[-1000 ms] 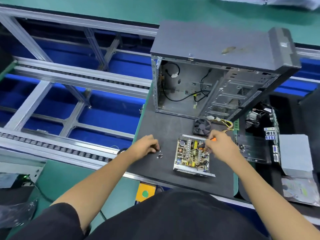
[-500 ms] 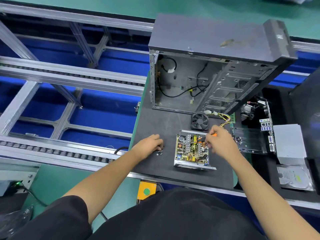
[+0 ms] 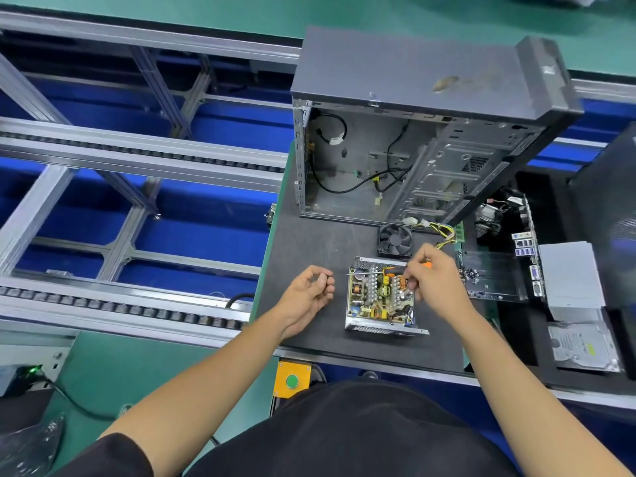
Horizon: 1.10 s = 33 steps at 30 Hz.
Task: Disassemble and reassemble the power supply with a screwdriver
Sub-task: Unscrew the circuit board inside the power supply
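The open power supply (image 3: 378, 306) lies on the dark mat (image 3: 309, 242) with its cover off, showing a yellow circuit board with coils and capacitors. My right hand (image 3: 437, 280) grips an orange and black screwdriver (image 3: 390, 270) whose shaft points left over the supply's far edge. My left hand (image 3: 306, 294) is lifted just left of the supply, palm turned up. Its thumb and curled fingers pinch something small, which looks like a screw.
A black fan (image 3: 395, 241) lies behind the supply, wired to it. An open grey computer case (image 3: 413, 80) stands at the back. To the right lie a motherboard (image 3: 492, 277), a grey cover (image 3: 571, 277) and a hard drive (image 3: 581, 349). Conveyor rails (image 3: 137, 160) run on the left.
My left hand has risen from the small screws on the mat and turned palm up with its fingers curled. The right hand still holds the screwdriver over the supply.
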{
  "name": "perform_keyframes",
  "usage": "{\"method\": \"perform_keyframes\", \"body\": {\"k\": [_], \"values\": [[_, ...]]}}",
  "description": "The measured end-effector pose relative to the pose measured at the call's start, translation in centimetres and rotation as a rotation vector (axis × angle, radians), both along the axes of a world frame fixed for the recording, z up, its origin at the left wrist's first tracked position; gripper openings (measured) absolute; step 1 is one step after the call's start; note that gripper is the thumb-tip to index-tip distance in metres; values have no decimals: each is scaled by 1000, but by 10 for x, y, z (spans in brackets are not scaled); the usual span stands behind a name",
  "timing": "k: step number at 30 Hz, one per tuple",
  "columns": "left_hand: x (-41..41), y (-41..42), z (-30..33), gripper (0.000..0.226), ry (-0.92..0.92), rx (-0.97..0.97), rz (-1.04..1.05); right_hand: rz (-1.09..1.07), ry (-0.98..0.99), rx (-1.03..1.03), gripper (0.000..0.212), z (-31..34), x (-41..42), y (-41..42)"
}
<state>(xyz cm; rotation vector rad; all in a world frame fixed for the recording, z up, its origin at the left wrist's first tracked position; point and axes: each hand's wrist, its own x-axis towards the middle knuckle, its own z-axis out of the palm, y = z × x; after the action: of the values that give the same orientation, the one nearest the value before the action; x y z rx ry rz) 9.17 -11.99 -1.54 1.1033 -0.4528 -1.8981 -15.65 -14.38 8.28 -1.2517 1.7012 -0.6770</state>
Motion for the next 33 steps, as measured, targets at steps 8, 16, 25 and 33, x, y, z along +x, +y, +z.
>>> {"method": "perform_keyframes", "body": {"k": [8,16,25,33], "values": [[-8,-1,7,7,156,10,58,14,-35,-53,14,13,14,3],[-1,-7,7,13,119,-16,43,21,-6,-58,14,14,20,1],[-9,-8,13,8,111,-32,29,84,107,-70,6,19,21,-1],[-11,-11,16,10,74,-56,9,109,227,-125,4,26,22,-5]]}}
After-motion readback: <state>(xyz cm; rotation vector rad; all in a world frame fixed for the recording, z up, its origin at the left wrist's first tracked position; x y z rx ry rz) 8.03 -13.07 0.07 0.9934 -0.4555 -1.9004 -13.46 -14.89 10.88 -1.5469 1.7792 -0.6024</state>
